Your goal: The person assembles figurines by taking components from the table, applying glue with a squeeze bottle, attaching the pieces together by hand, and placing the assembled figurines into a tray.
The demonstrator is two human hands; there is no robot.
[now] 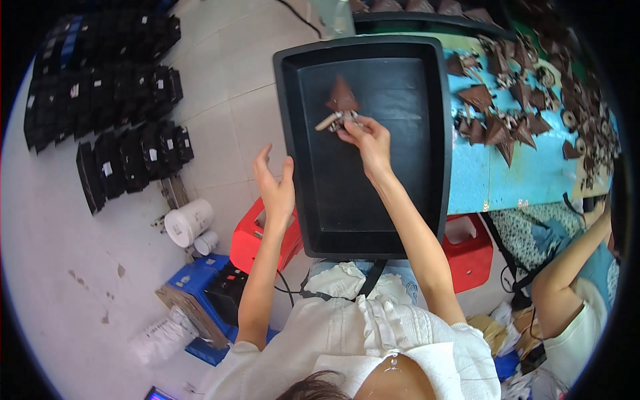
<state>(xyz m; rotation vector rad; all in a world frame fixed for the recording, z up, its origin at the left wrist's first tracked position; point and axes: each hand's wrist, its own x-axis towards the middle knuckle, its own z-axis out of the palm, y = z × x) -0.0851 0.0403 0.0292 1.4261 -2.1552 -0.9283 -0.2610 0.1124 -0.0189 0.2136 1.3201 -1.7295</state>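
Right grip: your right hand point(369, 139) is pinched closed on a small part with a pale stem point(331, 121), just above the centre of the frame.
Part held: it lies low over the floor of the black tray point(293, 133), directly below a brown triangular piece point(343, 96) (whether the two touch, you cannot tell from here).
Left grip: your left hand point(275, 185) is released, fingers spread, holding nothing; it sits at the tray's left rim, left of centre.
Tray: deep, rectangular and black, it fills the upper middle of the frame, its near end toward your lap.
Bench: to the right of the tray, the blue bench point(527, 170) carries a scatter of brown triangular pieces point(497, 130) in the upper right.
Floor left: black boxes point(107, 100) stand in rows at the upper left; a white tub point(188, 222) lies below them.
Stools: a red stool point(248, 240) shows under the tray's left corner.
Other person: an arm point(567, 267) enters at the lower right.
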